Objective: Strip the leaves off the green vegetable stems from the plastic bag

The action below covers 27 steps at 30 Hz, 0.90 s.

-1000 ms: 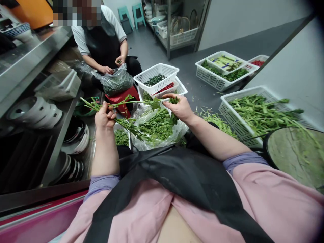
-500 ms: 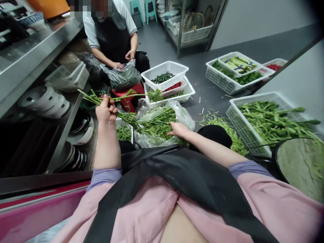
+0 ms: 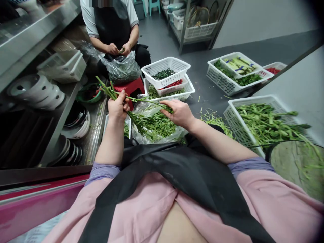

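Several long green stems (image 3: 108, 88) are bunched in my left hand (image 3: 118, 105), whose fingers are wrapped round them; their leafy ends hang down to the right. My right hand (image 3: 178, 113) is closed on the leafy tip of one stem (image 3: 141, 100), which stretches between both hands. Below them, an open clear plastic bag (image 3: 178, 135) holds a heap of leafy greens (image 3: 158, 126). A white basket (image 3: 105, 126) with more greens is partly hidden behind my left forearm.
A person (image 3: 111, 23) works over a plastic bag on a red stool (image 3: 133, 88). Stacked white baskets (image 3: 168, 62) hold peppers. Vegetable baskets (image 3: 234, 116) and a round board (image 3: 296, 162) stand right. Metal shelves (image 3: 68, 114) with bowls line the left.
My right hand has risen from the heap in the bag and closed on the stem's leafy tip. My left hand has shifted right. The other person's hands have lifted above their bag.
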Motion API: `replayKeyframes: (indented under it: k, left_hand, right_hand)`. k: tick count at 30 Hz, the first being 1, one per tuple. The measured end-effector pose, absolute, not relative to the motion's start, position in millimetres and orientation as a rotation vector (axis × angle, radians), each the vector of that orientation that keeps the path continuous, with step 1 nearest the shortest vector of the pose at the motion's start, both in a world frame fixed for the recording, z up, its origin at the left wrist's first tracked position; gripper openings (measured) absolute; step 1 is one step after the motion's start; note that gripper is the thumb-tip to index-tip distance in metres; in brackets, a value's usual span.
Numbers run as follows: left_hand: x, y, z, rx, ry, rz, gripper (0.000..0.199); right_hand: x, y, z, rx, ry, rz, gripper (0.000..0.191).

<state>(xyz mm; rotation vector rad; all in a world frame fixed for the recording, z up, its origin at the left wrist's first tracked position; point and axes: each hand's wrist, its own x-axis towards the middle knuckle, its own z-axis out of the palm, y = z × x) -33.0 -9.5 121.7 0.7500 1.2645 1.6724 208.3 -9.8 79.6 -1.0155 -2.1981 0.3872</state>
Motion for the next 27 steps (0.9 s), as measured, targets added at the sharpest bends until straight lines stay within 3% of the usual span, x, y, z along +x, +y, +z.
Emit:
replayKeyframes:
  k: [7,13,18,27]
  left_hand:
    - [-21,-13,118,0.834,1.256,1.598,0.032]
    - [-7,-20,106,0.949,1.181,1.534,0.033]
    - [-7,-23,109,0.981,1.148,1.589,0.034]
    - [-1,-25,106,1.105,1.035,1.401,0.038]
  right_hand:
    - [201,3,69,-1.031,-2.109,0.596,0.017]
    - [211,13,41,-1.232,-1.189,1.265,0.013]
    - [248,35,29,-1.299,-0.561,1.399,0.015]
    - [256,17,82,-0.978,-1.124,1.392,0.032]
